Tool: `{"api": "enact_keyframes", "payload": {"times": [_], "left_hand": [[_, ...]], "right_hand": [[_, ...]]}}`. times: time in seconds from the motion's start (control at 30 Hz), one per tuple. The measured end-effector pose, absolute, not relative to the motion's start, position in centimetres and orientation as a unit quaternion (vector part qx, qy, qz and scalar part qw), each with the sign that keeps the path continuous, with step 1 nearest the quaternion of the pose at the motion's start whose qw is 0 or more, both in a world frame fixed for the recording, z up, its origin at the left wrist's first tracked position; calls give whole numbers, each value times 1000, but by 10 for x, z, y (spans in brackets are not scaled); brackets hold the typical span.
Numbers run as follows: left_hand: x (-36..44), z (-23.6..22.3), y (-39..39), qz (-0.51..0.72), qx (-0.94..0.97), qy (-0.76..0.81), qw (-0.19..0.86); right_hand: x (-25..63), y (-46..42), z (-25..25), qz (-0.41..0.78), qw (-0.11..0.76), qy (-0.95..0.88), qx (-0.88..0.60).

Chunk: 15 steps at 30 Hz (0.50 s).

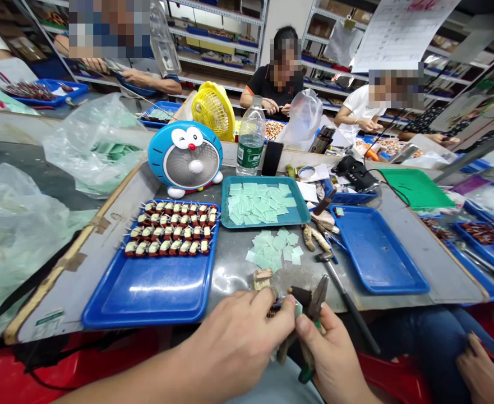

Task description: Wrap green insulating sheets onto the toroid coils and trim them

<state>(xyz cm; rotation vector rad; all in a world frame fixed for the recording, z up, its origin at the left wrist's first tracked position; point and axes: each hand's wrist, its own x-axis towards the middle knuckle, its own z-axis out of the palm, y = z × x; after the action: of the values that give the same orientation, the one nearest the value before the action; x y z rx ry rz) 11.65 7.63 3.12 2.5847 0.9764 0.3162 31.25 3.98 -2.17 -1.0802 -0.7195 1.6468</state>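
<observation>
My left hand comes in from the lower left, fingers bent and pinched around a small dark part they mostly hide. Against it, my right hand is closed on pliers with green handles, jaws pointing up. A small pale green slip shows between the fingertips of both hands. Just beyond lies a pile of such pale green slips on the metal bench, and more fill a teal tray. To the left, a blue tray carries rows of small brown-and-cream components.
A hammer lies right of my hands, beside a second blue tray. Behind stand a blue cartoon-faced fan, a water bottle and a phone. Plastic bags crowd the left. Co-workers sit across the bench.
</observation>
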Motion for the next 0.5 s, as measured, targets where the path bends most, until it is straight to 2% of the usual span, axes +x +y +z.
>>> {"api": "enact_keyframes", "payload": {"times": [0.2, 0.5], "left_hand": [[121, 34, 81, 206, 830, 400, 330], [122, 30, 79, 247, 804, 355, 408]], "right_hand": [[317, 43, -14, 684, 480, -314, -450], [322, 35, -14, 694, 508, -273, -432]]}}
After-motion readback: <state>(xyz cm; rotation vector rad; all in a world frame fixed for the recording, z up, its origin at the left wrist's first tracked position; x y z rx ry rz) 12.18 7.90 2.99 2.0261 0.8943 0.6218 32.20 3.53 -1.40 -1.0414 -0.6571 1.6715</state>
